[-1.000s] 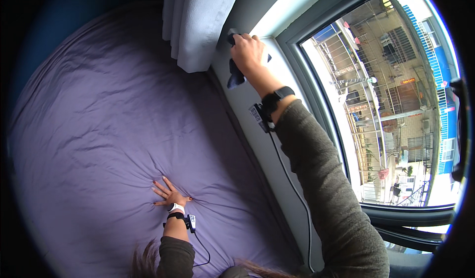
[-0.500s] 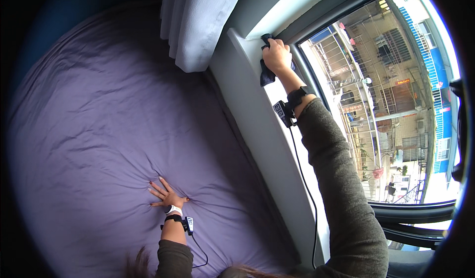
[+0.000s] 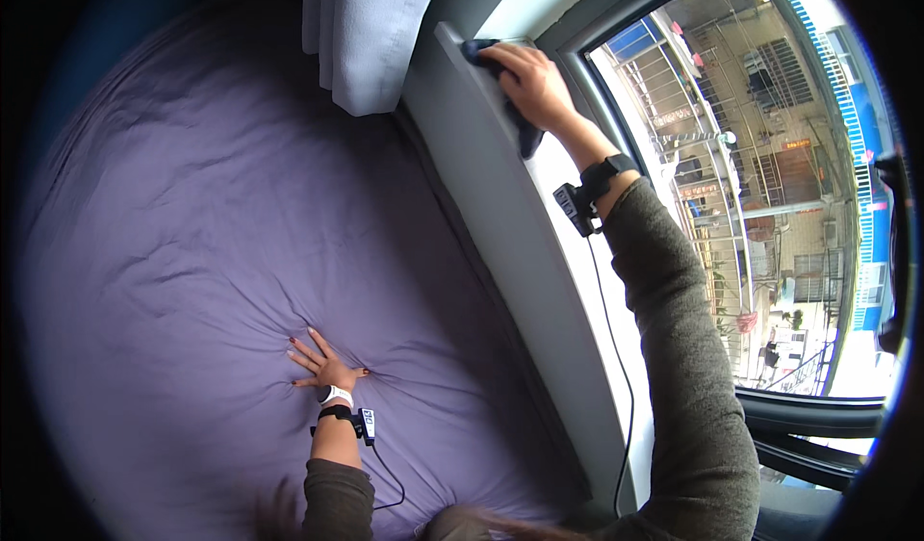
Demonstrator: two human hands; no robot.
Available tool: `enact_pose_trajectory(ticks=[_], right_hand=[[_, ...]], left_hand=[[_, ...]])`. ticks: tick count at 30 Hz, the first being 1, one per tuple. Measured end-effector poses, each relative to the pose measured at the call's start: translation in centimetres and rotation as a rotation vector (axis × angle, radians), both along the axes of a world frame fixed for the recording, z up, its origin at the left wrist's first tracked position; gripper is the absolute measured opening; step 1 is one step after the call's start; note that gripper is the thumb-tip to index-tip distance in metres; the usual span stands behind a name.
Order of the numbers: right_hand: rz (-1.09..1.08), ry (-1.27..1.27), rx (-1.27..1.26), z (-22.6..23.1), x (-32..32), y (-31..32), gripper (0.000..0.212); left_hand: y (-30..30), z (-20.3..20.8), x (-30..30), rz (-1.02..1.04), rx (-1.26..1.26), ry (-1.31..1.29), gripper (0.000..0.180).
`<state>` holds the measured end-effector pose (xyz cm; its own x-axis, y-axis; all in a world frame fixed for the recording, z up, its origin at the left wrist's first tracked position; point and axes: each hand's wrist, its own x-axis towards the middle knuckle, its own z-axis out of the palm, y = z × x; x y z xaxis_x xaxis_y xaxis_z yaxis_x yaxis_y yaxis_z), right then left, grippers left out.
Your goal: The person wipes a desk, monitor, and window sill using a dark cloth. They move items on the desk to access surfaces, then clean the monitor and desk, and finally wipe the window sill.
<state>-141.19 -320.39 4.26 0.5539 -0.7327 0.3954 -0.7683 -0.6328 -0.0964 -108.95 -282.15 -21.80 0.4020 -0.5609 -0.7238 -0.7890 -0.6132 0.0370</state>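
Observation:
At the far end of the white windowsill (image 3: 568, 300), my right hand (image 3: 535, 84) presses down on a dark cloth (image 3: 527, 135). Its fingers are bent over the cloth, part of which sticks out beyond the fingertips near the sill's inner edge and part beneath the palm. My left hand (image 3: 332, 373) lies flat on the purple bed sheet (image 3: 212, 281) with its fingers spread, and creases run outward from it. It holds nothing. Each wrist carries a strapped-on small device with a cable; a white watch (image 3: 337, 395) is also on the left wrist.
A pale curtain (image 3: 371, 45) hangs at the sill's far end, over the bed's edge. To the right is a dark-framed window (image 3: 606, 98) with buildings and railings outside. A black cable (image 3: 616, 348) runs along the sill beneath my right arm.
My right hand has slid the dark cloth a little toward the sill's inner edge, and its fingers now reach left. The left hand stays planted on the sheet. The view has shifted slightly.

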Motion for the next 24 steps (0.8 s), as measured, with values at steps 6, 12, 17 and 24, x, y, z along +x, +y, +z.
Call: enact_pose_trajectory(ticks=[6,12,17,24], right_hand=[[-0.22,-0.076,0.083,-0.4,-0.4,0.0,0.039],[0.01,-0.226,0.295,0.9,0.8,0.5,0.037],[0.212,-0.229,0.338,0.1,-3.0,7.3,0.028],[0.109,-0.239,0.582,3.5,-5.1,24.2,0.026]], left_hand=[[0.6,-0.4,0.0,0.003,-0.013,0.006,0.157],[0.3,-0.9,-0.2,0.001,0.012,-0.038,0.159],[0.1,-0.8,-0.6,-0.004,0.056,-0.053,0.159],[0.3,-1.0,-0.5,-0.01,0.024,-0.058,0.159]])
